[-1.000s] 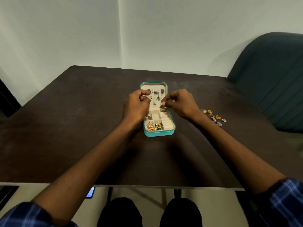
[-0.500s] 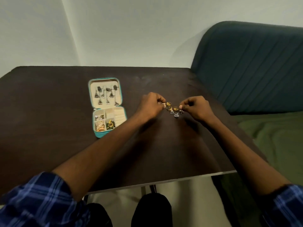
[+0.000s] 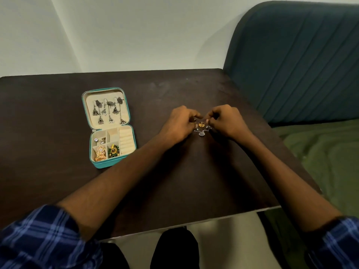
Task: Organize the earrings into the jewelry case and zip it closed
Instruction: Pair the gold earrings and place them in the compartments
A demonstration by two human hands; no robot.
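On the dark table [image 3: 58, 117], the teal jewelry case [image 3: 109, 127] lies open, with silver drop earrings [image 3: 108, 111] in its lid. To its right, the left hand [image 3: 178, 125] and right hand [image 3: 227, 121] curl their fingers around loose earrings [image 3: 201, 129], a gold one between them.

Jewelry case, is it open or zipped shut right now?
Open. The jewelry case lies flat, lid folded back, hanging earrings and compartments exposed.

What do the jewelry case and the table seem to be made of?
Jewelry case: teal shell, probably faux leather, faint sheen; cream lining looks velvety and matte. Table: dark brown, likely wood or laminate, matte with scuffs and a pale front edge.
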